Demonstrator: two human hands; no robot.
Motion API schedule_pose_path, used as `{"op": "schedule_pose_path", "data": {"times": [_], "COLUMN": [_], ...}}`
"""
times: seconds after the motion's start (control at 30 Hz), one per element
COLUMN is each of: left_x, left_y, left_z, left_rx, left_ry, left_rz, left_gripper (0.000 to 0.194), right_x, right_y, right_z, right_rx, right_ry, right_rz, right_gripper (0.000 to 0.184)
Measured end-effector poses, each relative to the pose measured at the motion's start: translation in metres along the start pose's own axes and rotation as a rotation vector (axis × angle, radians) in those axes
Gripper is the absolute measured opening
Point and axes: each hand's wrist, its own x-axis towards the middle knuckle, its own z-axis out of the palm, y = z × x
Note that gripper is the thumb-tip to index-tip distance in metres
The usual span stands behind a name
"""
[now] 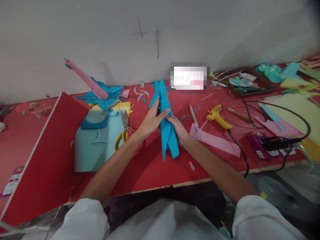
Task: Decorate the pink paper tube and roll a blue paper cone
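A long bright-blue strip of craft sheet is held up over the red table, its pointed ends aimed at the wall and toward me. My left hand pinches the strip from the left near its middle, fingers closed on it. My right hand grips it from the right, mostly hidden behind the sheet. Both hands meet at the strip's centre.
Yellow-handled scissors lie on a pale teal sheet left of my hands. A yellow glue gun, a pink strip and a pencil lie right. A power strip with black cables sits far right. A pink roll leans at the wall.
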Motion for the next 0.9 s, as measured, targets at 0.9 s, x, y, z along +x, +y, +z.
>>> {"op": "schedule_pose_path", "data": {"times": [0.9], "left_x": [-0.012], "left_y": [0.023], "left_z": [-0.003], "left_rx": [0.585], "left_ry": [0.033], "left_rz": [0.311], "left_gripper": [0.029], "right_x": [0.007], "right_y": [-0.004], "right_z": [-0.008], "right_rx": [0.021], "right_ry": [0.017], "right_rz": [0.017], "right_gripper": [0.048]}}
